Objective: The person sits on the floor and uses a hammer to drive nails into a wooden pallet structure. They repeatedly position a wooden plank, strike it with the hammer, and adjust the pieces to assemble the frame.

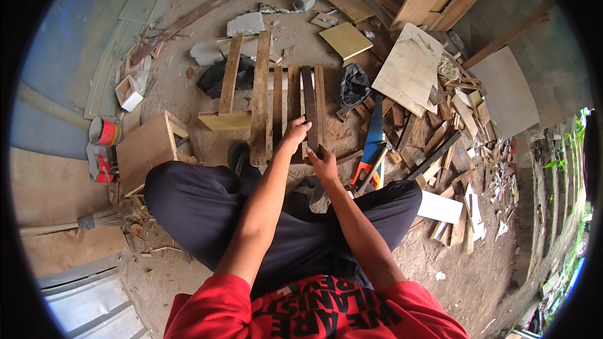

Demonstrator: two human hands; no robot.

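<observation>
Both hands on the same piece: left hand point(298, 132) closed on the dark wooden strip point(308, 97) partway along, right hand point(324, 164) pinching it at the near end, hands just apart from each other. Strip is in the middle of the scene, pointing far, among parallel slats point(277, 103); its long edges run close beside theirs, so sideways room is tight. Left of the slats a longer plank point(259, 91) sticks out farther, then a lighter slat point(231, 75) with its near end at a yellowish board point(223, 121). Right side: black bag point(355, 85) just past the slats, then the saw point(375, 127), blade pointing far, hammer point(373, 168) by its handle, both near the right knee. Scrap wood pile point(433, 135) fills the ground farther right, big pale panel point(409, 66) at its far edge. Left side: a wooden panel point(148, 156) stands near the left knee, paint can point(104, 132) beyond it. Dirt floor point(173, 91) shows between can and slats, a wider gap than on the right. Far edge of the work has grey blocks point(245, 24), well apart from the hands
</observation>
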